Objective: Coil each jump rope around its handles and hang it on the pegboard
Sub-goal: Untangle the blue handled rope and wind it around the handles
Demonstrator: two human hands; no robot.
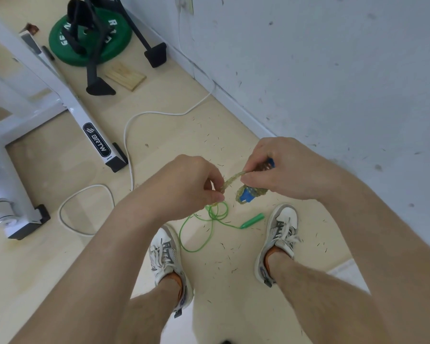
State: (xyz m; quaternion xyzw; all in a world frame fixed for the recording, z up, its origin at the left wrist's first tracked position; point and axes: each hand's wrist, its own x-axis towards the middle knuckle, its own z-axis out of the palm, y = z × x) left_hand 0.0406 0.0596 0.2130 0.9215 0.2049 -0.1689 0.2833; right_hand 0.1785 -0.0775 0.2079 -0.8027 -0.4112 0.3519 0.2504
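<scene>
My right hand [281, 170] grips the blue handles [246, 196] of a jump rope, with yellowish beaded rope wound around them. My left hand [194, 180] pinches the free length of that beaded rope [230, 180], which arcs between the two hands. Below them on the floor lies a green jump rope [210, 219] in loose loops, with one green handle [252, 220] showing between my shoes. Its other handle is hidden. No pegboard is in view.
A white cable [127, 145] snakes across the floor from the wall [333, 70]. White machine frame legs [94, 137] stand at the left. A green weight plate [90, 38], black stand feet and a wooden block [126, 75] lie further back. Small dark debris is scattered on the floor.
</scene>
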